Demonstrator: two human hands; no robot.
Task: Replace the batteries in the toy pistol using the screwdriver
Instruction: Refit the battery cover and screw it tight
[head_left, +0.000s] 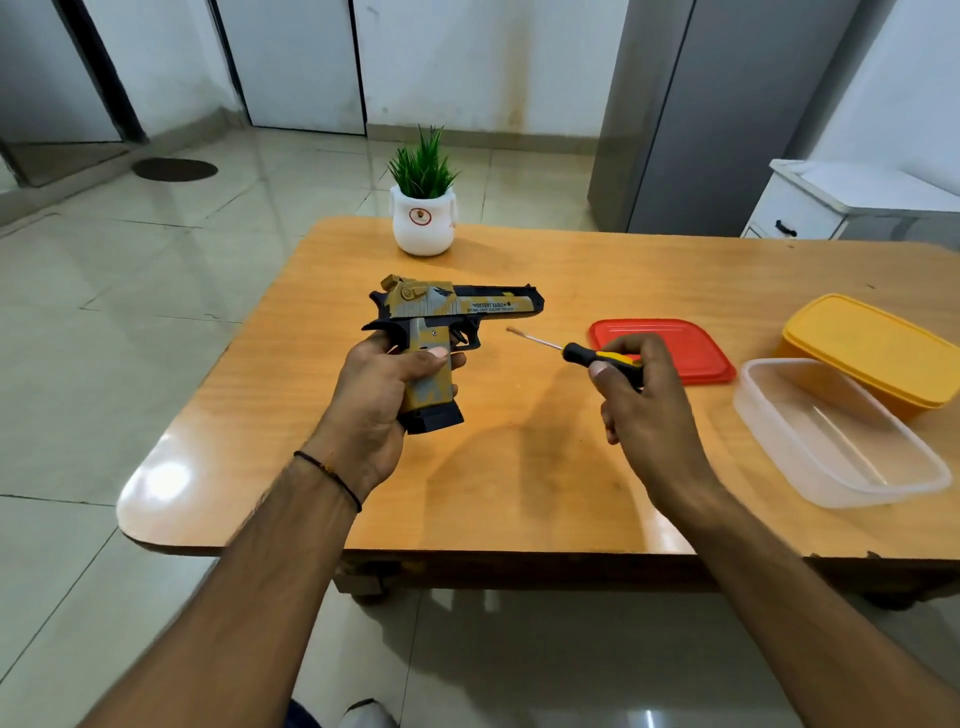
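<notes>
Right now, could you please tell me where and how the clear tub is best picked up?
Probably by the near left wall of the clear tub, from above: it sits open side up, so its rim is free to pinch. The yellow tub crowds its far right side.

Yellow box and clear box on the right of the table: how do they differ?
The yellow box is opaque; the clear box is see-through. The yellow box has its lid on; the clear box is open. Both are rectangular plastic tubs on the table.
</notes>
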